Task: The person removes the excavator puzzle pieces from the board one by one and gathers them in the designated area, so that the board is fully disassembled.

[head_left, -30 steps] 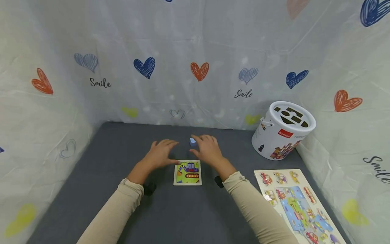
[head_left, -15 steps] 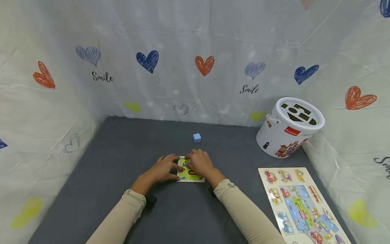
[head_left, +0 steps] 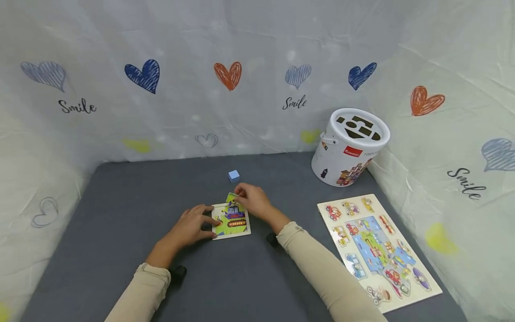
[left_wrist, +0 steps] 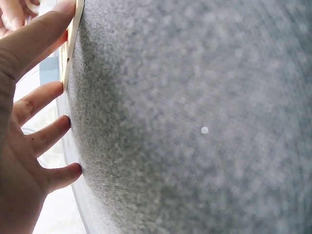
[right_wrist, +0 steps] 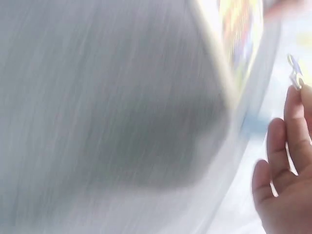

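Observation:
A small square tray puzzle [head_left: 232, 235] with a pale rim and a purple vehicle picture lies on the grey tabletop. At its left side rests my left hand [head_left: 194, 225], fingers spread; in the left wrist view the thumb touches the rim and other fingertips touch near the far corner and the tabletop. My right hand [head_left: 257, 203] pinches a thin green puzzle piece [head_left: 230, 197] between thumb and fingertips, tilted up over the puzzle's far edge. The right wrist view is blurred, but the piece [right_wrist: 294, 70] shows edge-on at the fingertips. Just behind is a blue cube [head_left: 234, 176].
A white bucket [head_left: 334, 163] with shaped holes in its lid stands at the back right. In front of it lies a large wooden peg puzzle board [head_left: 335, 228] with vehicle pictures. A curtain [head_left: 257, 129] printed with hearts hangs behind the table.
Both hands came down to the tray puzzle. My right hand has since lifted a piece from it towards the far edge, while my left stays at its left side. The head view has turned.

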`<state>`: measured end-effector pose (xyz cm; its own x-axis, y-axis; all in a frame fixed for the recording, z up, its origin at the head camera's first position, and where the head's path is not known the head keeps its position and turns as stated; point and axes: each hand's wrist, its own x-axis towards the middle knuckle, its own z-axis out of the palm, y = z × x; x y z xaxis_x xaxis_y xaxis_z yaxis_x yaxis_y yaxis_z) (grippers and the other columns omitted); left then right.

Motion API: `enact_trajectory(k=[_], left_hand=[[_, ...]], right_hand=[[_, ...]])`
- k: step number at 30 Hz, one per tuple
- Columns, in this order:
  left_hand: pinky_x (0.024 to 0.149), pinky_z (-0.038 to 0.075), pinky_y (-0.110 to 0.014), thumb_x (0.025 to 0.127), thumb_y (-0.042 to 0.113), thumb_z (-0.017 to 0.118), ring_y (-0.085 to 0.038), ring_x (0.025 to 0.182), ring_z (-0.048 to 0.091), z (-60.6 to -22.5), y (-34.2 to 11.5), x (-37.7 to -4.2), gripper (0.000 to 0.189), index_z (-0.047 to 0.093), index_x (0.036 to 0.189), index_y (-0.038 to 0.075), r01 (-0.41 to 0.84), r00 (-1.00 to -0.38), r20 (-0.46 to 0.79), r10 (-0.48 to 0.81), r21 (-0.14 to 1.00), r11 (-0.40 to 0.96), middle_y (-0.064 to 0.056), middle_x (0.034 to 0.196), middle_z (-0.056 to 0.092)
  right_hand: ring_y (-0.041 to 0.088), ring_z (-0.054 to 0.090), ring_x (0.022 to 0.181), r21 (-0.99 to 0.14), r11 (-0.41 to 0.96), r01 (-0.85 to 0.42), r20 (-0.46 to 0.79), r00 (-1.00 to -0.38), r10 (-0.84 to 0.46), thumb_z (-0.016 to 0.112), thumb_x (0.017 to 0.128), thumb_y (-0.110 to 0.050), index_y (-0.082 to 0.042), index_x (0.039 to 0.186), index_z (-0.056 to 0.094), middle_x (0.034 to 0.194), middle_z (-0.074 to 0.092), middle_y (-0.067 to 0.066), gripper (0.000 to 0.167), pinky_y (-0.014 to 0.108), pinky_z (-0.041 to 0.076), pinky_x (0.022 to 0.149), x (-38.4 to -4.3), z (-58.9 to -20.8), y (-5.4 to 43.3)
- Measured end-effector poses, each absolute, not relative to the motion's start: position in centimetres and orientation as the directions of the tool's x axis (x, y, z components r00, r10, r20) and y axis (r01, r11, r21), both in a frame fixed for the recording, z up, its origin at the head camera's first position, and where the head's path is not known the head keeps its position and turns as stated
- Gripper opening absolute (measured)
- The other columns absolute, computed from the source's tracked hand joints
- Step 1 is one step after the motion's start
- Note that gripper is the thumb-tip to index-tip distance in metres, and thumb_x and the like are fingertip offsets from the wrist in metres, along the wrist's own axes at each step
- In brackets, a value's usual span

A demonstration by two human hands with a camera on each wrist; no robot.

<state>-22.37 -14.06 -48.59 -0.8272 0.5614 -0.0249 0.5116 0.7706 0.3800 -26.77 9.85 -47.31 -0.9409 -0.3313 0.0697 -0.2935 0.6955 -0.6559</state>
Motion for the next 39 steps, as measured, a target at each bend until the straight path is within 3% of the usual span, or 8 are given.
enact_trajectory(k=[5,10,19,22,28,33,39], left_hand=[[0.102,0.027,-0.072,0.079,0.036,0.079,-0.043,0.135,0.038,-48.4,-14.3,-22.4,0.038,0.075,0.114,0.021,0.513,-0.823,-0.023,0.568,0.401,0.759,-0.017,0.143,0.048],[0.102,0.025,-0.073,0.079,0.034,0.080,-0.040,0.135,0.038,-48.5,-14.7,-22.2,0.037,0.075,0.113,0.021,0.503,-0.828,-0.029,0.560,0.401,0.765,-0.016,0.143,0.048],[0.104,0.025,-0.073,0.080,0.035,0.080,-0.037,0.136,0.038,-48.2,-15.8,-21.8,0.036,0.075,0.113,0.023,0.485,-0.839,-0.047,0.542,0.388,0.784,-0.014,0.143,0.048],[0.104,0.025,-0.072,0.080,0.037,0.079,-0.035,0.137,0.038,-48.3,-15.2,-22.1,0.035,0.075,0.113,0.024,0.491,-0.834,-0.048,0.549,0.390,0.779,-0.012,0.144,0.048],[0.105,0.026,-0.071,0.081,0.038,0.078,-0.033,0.138,0.037,-48.3,-14.6,-22.3,0.035,0.075,0.114,0.026,0.488,-0.829,-0.069,0.555,0.396,0.778,-0.010,0.145,0.048],[0.105,0.026,-0.070,0.081,0.040,0.078,-0.032,0.138,0.038,-48.3,-14.3,-22.3,0.035,0.075,0.114,0.027,0.486,-0.830,-0.069,0.554,0.396,0.779,-0.009,0.145,0.047],[0.106,0.025,-0.070,0.080,0.040,0.078,-0.030,0.138,0.038,-48.2,-14.9,-22.3,0.035,0.075,0.113,0.028,0.473,-0.839,-0.074,0.539,0.391,0.790,-0.008,0.146,0.047]], right_hand=[[0.015,0.064,0.078,-0.710,0.687,-0.154,-0.019,-0.971,-0.237,0.066,0.093,-0.017,-0.008,0.102,0.069,0.089,0.071,0.005,0.013,0.030,0.050,0.069,-27.9,-47.5,13.9],[0.013,0.060,0.076,-0.690,0.709,-0.146,-0.107,-0.948,-0.299,0.066,0.093,-0.016,-0.008,0.099,0.070,0.088,0.069,0.003,0.011,0.028,0.048,0.068,-27.9,-48.4,15.4],[0.016,0.058,0.086,-0.606,0.773,-0.187,-0.067,-0.956,-0.284,0.068,0.092,-0.021,-0.014,0.106,0.072,0.094,0.064,0.001,0.016,0.046,0.041,0.088,-27.7,-49.1,13.4],[0.019,0.057,0.091,-0.587,0.766,-0.263,-0.029,-0.938,-0.345,0.068,0.092,-0.020,-0.014,0.111,0.071,0.097,0.062,0.002,0.020,0.048,0.039,0.089,-27.4,-48.6,12.2],[0.023,0.054,0.100,-0.492,0.712,-0.500,-0.012,-0.814,-0.580,0.063,0.095,-0.020,-0.016,0.122,0.069,0.107,0.062,0.004,0.027,0.042,0.039,0.083,-26.6,-47.7,8.9],[0.024,0.051,0.104,-0.423,0.750,-0.508,-0.075,-0.806,-0.588,0.063,0.096,-0.019,-0.021,0.124,0.068,0.115,0.058,0.004,0.029,0.041,0.038,0.084,-26.4,-47.5,7.8],[0.026,0.049,0.111,-0.424,0.737,-0.527,-0.077,-0.790,-0.609,0.065,0.094,-0.017,-0.021,0.118,0.069,0.121,0.056,0.004,0.024,0.043,0.039,0.087,-26.7,-47.4,7.2]])
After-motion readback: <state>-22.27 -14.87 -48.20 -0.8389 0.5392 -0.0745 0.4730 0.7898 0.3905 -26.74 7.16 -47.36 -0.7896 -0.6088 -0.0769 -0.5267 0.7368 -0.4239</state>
